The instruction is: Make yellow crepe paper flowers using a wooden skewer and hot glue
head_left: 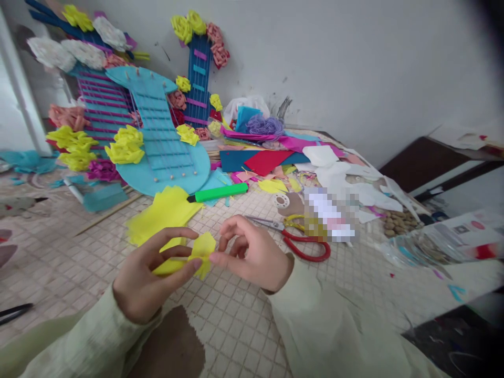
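My left hand (153, 270) is closed on a small piece of yellow crepe paper (203, 245), pinched near the thumb tip. More yellow paper shows under its fingers. My right hand (254, 253) is close beside it with curled fingers. Its thumb tip meets the edge of the small piece, while the index finger stays apart from the thumb. Behind my left hand lies a stack of yellow paper sheets (161, 212). A green marker-like tool with a dark tip (221, 193) rests at the stack's far edge. Red-handled scissors (305, 247) lie just beyond my right hand.
Blue harp-like string crafts (157, 136) with paper flowers lean at the back left. Coloured paper sheets (271, 161), purple yarn (264, 126) and white scraps (342, 176) pile up behind. A clear plastic container (429, 244) lies at right; a brown jagged-edged patch (173, 346) shows in front.
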`<state>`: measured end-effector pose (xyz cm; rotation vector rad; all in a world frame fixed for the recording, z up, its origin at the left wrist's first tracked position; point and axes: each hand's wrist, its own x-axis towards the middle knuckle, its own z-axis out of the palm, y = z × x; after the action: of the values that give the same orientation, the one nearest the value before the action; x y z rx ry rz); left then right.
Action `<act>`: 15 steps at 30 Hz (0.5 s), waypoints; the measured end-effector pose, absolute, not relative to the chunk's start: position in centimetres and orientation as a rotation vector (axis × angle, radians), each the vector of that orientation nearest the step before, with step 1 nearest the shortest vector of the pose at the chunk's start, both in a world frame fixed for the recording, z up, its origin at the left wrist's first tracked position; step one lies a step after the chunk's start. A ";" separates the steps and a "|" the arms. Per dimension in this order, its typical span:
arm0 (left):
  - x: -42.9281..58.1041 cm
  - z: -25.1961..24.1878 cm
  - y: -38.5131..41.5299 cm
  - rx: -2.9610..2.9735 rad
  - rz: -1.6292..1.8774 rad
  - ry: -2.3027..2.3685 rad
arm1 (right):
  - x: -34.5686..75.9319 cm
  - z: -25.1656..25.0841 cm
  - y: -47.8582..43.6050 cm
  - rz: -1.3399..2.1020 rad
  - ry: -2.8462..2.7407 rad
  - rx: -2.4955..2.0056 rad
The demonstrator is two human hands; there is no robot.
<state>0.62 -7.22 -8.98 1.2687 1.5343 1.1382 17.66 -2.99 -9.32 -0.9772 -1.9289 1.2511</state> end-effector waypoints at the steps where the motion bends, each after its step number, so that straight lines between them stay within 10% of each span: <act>1: 0.5 -9.0 -7.0 1.250 1.146 1.542 | 17.7 -9.4 -3.0 1.173 -1.964 -0.952; 15: 0.3 -9.6 -6.9 1.330 1.188 1.533 | 17.2 -10.3 -2.9 0.651 -2.273 -0.790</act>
<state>0.33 -6.90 -9.59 1.3301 1.5334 1.1884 17.18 -2.86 -10.28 -0.7905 -2.2734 0.6513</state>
